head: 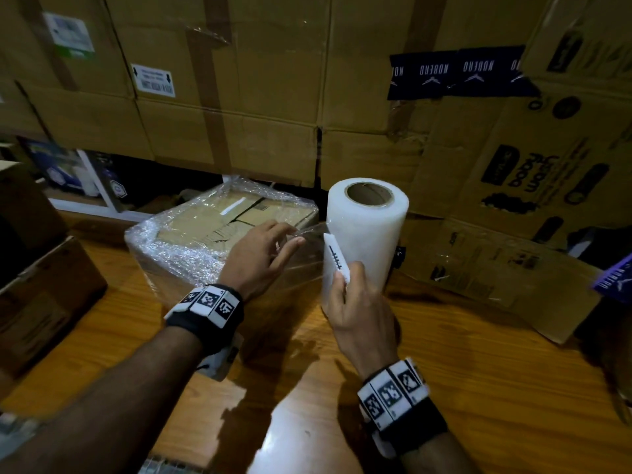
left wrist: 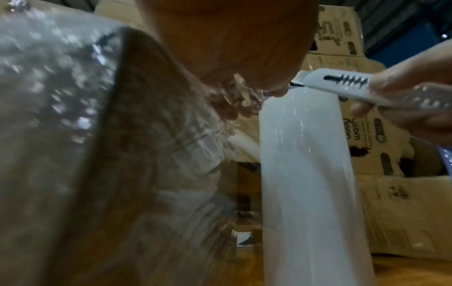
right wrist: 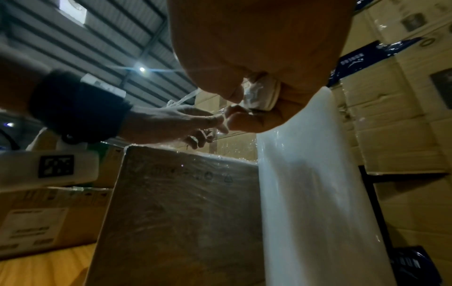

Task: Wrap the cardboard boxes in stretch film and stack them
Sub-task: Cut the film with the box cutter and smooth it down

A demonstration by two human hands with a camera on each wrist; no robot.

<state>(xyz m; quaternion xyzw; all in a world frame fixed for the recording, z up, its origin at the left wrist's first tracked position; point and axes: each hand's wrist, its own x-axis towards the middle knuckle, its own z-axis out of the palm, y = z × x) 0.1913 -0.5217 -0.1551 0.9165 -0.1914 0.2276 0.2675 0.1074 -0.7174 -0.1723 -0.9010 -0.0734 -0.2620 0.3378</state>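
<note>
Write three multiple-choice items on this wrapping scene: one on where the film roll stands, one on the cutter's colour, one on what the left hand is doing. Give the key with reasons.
1. Where does the stretch film roll stand relative to the wrapped box?
A. On top of it
B. Upright on the table to its right
C. Lying flat to its left

2. What colour is the cutter body?
A. White
B. Red
C. Yellow

3. What is the left hand doing?
A. Resting flat on the table
B. Gripping the roll
C. Pinching the film stretched between box and roll

Key: 1 B, the roll's open core faces up beside the box's right side. 2 A, the head and left wrist views show a white casing in the right hand. 3 C, its fingers pinch the taut film.
</note>
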